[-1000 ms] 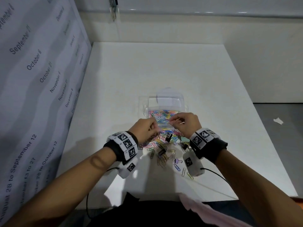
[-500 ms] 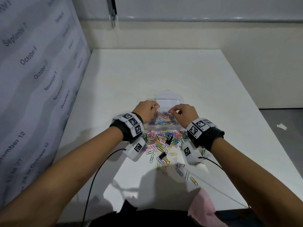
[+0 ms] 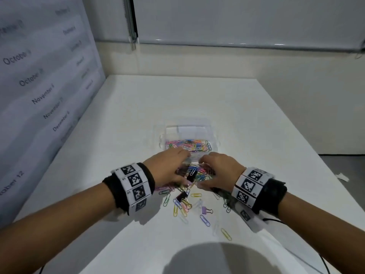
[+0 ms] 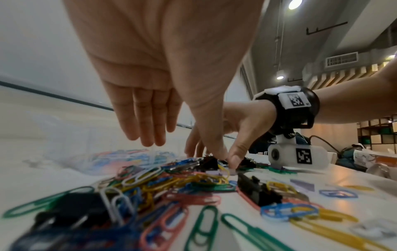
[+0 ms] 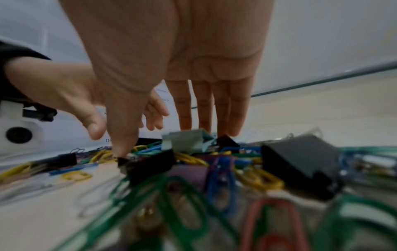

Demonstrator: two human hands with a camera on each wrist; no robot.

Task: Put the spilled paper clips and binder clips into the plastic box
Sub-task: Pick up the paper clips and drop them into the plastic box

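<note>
Two hands were lowered onto the heap of coloured paper clips on the white table, one at each side of it. The left hand had its fingers extended and relaxed, pointing down just above the near edge of the clear plastic box, with the thumb tip reaching down into the heap; nothing was gripped. The right hand was likewise released: its fingers were straight and close together, their tips touching the top of the heap at a pale blue binder clip, and its thumb tip rested against a black binder clip. The two thumb tips met, or nearly met, over the heap in the left wrist view. The plastic box stood just beyond the fingertips of both hands and already held a layer of paper clips. Between the two palms, in the head view, lay a black binder clip among the paper clips. On the wrist side of the fingers, loose clips were scattered over the table, among them a second black binder clip and a purple binder clip. A grey binder clip lay to the right of the right fingertips. Both wrists carried black bands with printed marker tags.
</note>
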